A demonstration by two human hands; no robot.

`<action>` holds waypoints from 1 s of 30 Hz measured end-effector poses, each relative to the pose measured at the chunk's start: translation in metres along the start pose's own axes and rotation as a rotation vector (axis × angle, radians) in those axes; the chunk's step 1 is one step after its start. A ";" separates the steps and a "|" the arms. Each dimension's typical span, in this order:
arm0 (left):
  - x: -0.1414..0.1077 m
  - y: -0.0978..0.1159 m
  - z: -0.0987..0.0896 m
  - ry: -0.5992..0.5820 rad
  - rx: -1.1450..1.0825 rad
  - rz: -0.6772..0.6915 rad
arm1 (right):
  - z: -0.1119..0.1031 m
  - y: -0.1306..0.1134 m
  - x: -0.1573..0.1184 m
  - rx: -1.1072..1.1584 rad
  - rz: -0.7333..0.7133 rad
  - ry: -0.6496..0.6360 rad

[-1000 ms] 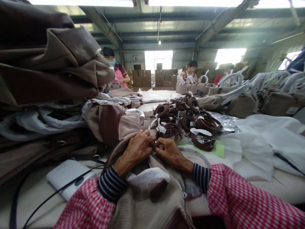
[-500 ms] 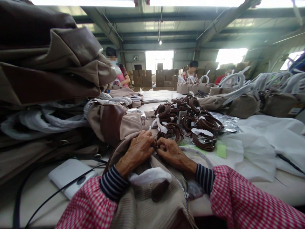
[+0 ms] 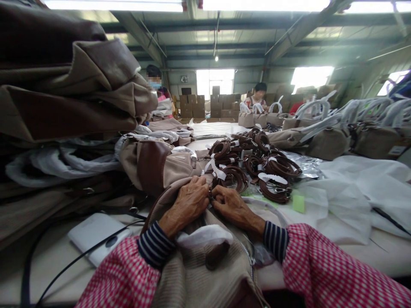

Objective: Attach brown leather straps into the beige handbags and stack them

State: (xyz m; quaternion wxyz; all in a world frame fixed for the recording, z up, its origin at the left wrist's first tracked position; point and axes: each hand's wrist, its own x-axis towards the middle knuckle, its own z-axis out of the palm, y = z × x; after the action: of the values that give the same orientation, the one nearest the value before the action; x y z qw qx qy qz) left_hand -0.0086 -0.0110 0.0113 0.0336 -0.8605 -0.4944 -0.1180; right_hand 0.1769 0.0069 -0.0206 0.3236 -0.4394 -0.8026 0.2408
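A beige ribbed handbag (image 3: 183, 278) with brown trim lies in front of me, its zipper (image 3: 246, 252) running down the right side. My left hand (image 3: 189, 201) is closed on the bag's far edge, fingers curled over the fabric. Close beside it, my right hand (image 3: 236, 207) is closed in a pinch at the same edge. Between the fingertips shows a small dark piece, too hidden to name. A handle wrapped in white tissue (image 3: 205, 237) lies across the bag below my hands, above a brown leather tab (image 3: 216, 256).
Coiled brown straps (image 3: 233, 177) heap up beyond my hands. Stacked handbags (image 3: 64, 98) rise on the left, above a white device (image 3: 96, 233) with a black cable. White sheets (image 3: 353, 192) cover the right side. More bags (image 3: 330, 139) stand behind, with co-workers farther back.
My left hand and sleeve have shifted very slightly right; the right hand stays in place. At the back left, the co-worker now has a light bag-like item raised in front.
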 end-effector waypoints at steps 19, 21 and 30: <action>0.000 -0.010 0.000 0.102 -0.269 0.007 | 0.003 0.003 -0.001 -0.089 -0.106 -0.050; 0.000 -0.012 0.001 0.110 -0.284 0.018 | 0.005 0.004 0.000 -0.111 -0.090 -0.027; -0.001 -0.010 -0.008 0.101 -0.340 0.030 | 0.007 0.006 0.005 0.079 -0.045 0.088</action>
State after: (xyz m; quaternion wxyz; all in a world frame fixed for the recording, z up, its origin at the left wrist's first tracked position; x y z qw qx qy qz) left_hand -0.0194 -0.0083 0.0184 -0.0861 -0.8542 -0.4519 -0.2425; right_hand 0.1733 0.0139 -0.0276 0.3809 -0.4183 -0.7871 0.2457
